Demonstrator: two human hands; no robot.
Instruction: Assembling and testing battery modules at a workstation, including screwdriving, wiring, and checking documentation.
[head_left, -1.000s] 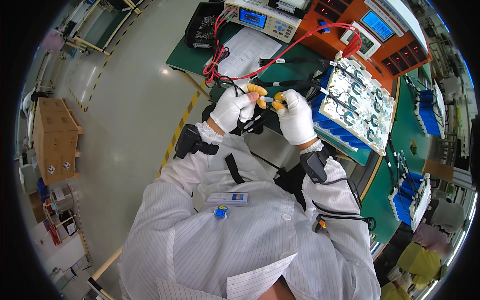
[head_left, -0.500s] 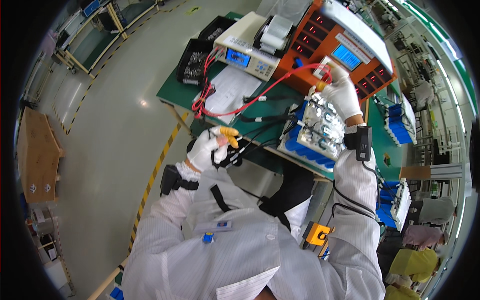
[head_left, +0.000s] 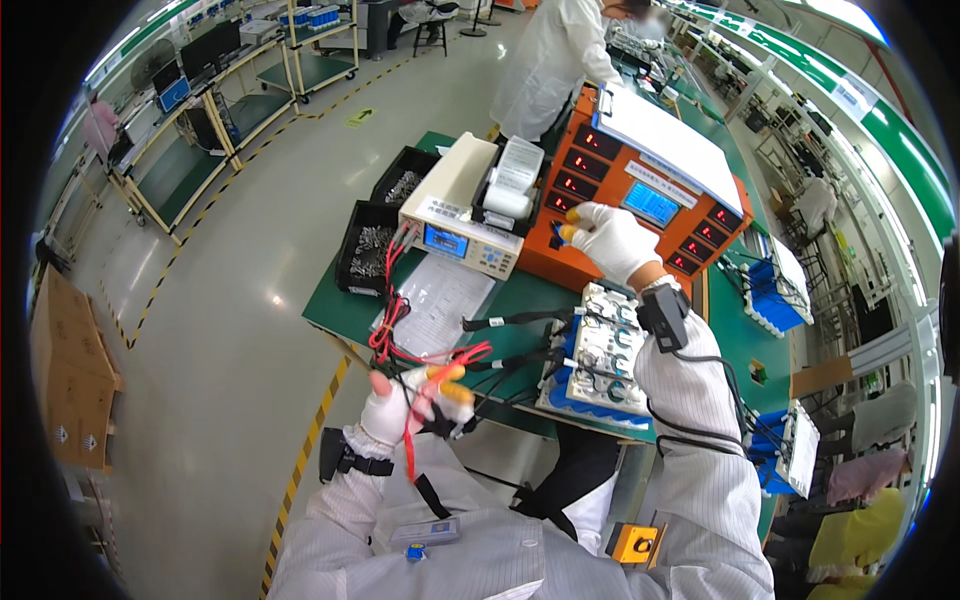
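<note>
My right hand [head_left: 615, 243], in a white glove with yellow fingertips, reaches to the front of an orange tester [head_left: 530, 245]. Its fingers are closed at a small dark-blue switch knob [head_left: 557, 237], which they partly hide. My left hand [head_left: 412, 408], gloved the same way, is curled around a red test lead [head_left: 410, 455] in front of the table edge. More red leads bunch above it and run to a cream bench meter [head_left: 470, 240]. Below the right wrist stands a blue battery pack [head_left: 598, 365] with a white top; its black cables [head_left: 520, 320] stretch toward my left hand.
Two black bins [head_left: 362, 265] of small metal parts stand left of the meter. A plastic-covered sheet [head_left: 445, 300] lies on the green table [head_left: 335, 300]. Other blue packs [head_left: 778, 295] are at the right. A person in a white coat [head_left: 545, 70] stands beyond the tester.
My right hand has left the red lead and moved to the tester's switch knob. The red lead now droops by my left hand, which has closed around it. The view has shifted.
</note>
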